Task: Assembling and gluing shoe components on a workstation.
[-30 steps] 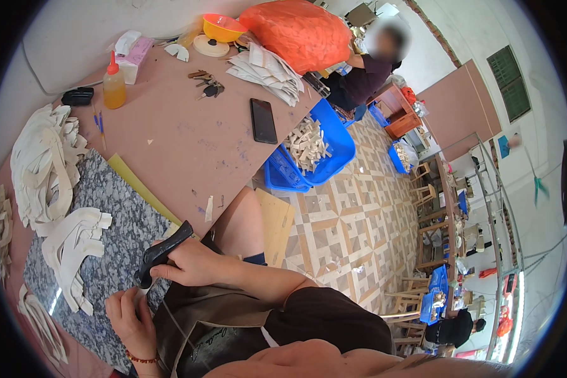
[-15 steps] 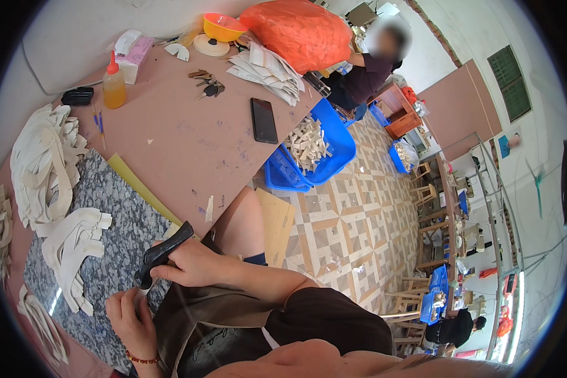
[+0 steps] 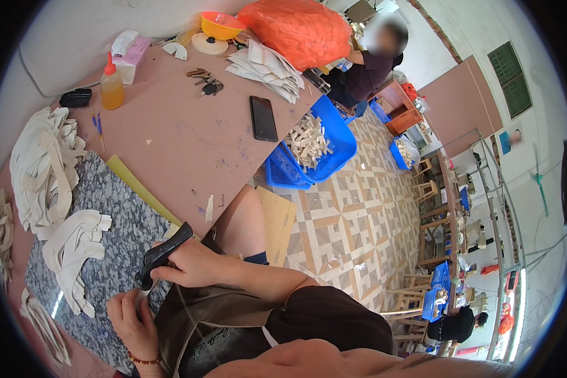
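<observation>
My right hand grips a black tool with a thick curved handle, its head pointing down at the grey granite slab. My left hand rests on the slab just below the tool's head, fingers pressed on a small pale piece that is mostly hidden. Beside them lies a pile of white curved cut pieces. A brown apron covers my lap.
More white cut pieces are stacked at the left. The pink tabletop carries a black phone, keys, an orange glue bottle, a tissue box and an orange bowl. A blue crate stands on the floor; another person sits beyond.
</observation>
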Demonstrator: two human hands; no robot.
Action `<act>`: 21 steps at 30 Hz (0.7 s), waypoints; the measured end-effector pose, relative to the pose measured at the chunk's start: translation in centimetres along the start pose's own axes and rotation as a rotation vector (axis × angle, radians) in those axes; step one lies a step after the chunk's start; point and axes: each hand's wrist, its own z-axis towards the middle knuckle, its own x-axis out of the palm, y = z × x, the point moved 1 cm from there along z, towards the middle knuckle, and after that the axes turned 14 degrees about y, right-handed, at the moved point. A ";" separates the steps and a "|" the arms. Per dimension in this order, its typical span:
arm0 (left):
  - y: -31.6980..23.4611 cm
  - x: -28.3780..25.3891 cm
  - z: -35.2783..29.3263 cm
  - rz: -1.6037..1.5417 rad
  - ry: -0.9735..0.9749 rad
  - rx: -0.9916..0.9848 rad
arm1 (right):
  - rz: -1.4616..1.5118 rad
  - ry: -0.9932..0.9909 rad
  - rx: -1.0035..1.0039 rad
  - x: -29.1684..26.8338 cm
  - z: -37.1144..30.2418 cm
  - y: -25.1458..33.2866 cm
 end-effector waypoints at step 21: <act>0.0 0.1 -0.1 0.001 0.003 -0.017 | -0.023 0.014 -0.035 0.1 0.1 -0.2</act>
